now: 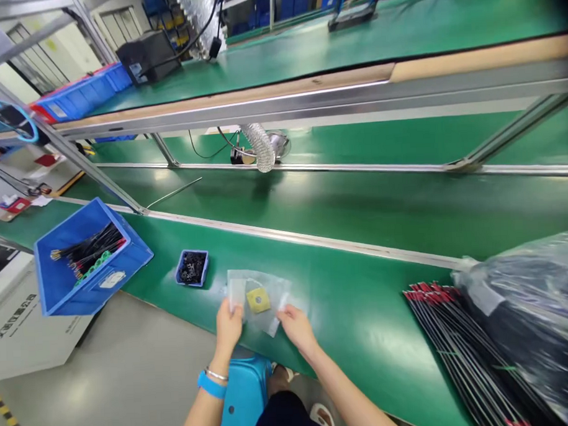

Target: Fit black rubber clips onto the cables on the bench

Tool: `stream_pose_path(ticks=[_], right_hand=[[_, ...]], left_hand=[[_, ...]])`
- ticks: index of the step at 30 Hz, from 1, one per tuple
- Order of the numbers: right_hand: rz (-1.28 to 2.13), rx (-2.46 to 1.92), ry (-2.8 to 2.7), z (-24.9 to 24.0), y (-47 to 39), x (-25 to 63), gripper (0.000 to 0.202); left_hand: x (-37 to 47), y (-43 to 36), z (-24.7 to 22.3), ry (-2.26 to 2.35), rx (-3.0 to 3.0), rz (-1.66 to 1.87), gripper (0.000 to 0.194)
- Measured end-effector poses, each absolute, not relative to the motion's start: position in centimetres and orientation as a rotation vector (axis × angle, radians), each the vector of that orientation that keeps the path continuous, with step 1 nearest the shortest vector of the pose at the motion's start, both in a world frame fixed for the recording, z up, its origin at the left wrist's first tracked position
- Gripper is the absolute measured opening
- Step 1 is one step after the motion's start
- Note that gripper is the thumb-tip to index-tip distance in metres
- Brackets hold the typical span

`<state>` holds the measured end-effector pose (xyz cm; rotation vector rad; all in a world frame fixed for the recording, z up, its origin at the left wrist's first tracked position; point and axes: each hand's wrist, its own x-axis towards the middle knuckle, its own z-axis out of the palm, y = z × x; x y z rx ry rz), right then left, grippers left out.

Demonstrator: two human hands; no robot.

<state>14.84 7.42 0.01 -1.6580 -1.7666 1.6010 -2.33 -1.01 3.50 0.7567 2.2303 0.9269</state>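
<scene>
A clear plastic bag point(279, 289) is spread over the green bench, with a small yellow square piece point(258, 300) that has a round mark at its centre showing in it. My left hand point(229, 323) pinches the bag's left edge between thumb and fingers. On the opposite side, my right hand point(296, 327) grips the lower right edge. A small blue tray point(205, 279) of black parts sits to the left of the bag.
A large blue bin point(139, 258) with black cables stands at the left. Black rods with red ends point(449, 338) and a big plastic-wrapped bundle point(539, 316) lie at the right. A metal rail point(285, 233) runs behind the bench strip, under a raised shelf.
</scene>
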Motion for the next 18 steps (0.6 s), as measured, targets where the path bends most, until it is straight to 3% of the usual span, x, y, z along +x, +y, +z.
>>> stream_pose_path(ticks=[3, 8, 15, 18], right_hand=[[1.702, -1.645, -1.664, 2.2, 5.5, 22.3, 0.027], [1.628, -1.631, -1.425, 6.7, 0.0, 32.7, 0.049], [1.514, -1.565, -1.125, 8.3, -7.4, 36.1, 0.048], [1.538, -1.5, -1.071, 8.2, -9.1, 36.3, 0.035]], left_hand=[[3.7, -1.9, 4.7, 2.084, 0.776, 1.022, 0.019], [11.0, -3.2, 6.6, 1.809, 0.753, 1.093, 0.012], [13.0, -5.5, 7.7, 1.54, 0.667, 1.06, 0.016], [12.4, -6.7, 9.0, 1.498, 0.618, 1.059, 0.02]])
